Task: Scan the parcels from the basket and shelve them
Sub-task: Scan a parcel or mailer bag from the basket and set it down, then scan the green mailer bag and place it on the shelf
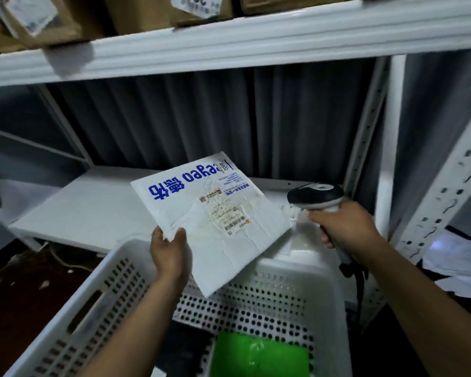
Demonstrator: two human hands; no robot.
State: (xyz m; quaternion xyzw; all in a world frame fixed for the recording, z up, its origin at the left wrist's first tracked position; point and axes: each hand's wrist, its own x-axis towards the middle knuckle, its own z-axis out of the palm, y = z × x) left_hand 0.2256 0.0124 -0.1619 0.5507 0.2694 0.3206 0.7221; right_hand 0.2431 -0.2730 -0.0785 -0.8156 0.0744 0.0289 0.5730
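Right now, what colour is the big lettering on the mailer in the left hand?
Blue, on the white mailer; the head view shows it clearly.

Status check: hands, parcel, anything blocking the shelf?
Left hand grips white parcel over basket. Right hand holds scanner beside the parcel's label. Shelf ahead bare. Green parcel in basket.

Parcel (215, 221): white plastic mailer, soft sheen, heavily creased, blue print; paper label (230, 216) stuck on, matt, wrinkled. Basket (114, 292): white moulded plastic, perforated walls and floor, smooth semi-gloss. Green packet (259, 355) in it: glossy plastic film. Scanner (317, 197): hard plastic, black and light grey, slight shine. Shelf (93, 202) and uprights (443, 197): white-painted metal, smooth, punched holes. Boxes (152, 9) on the top shelf: brown cardboard, matt. Backdrop (229, 115): grey pleated cloth.
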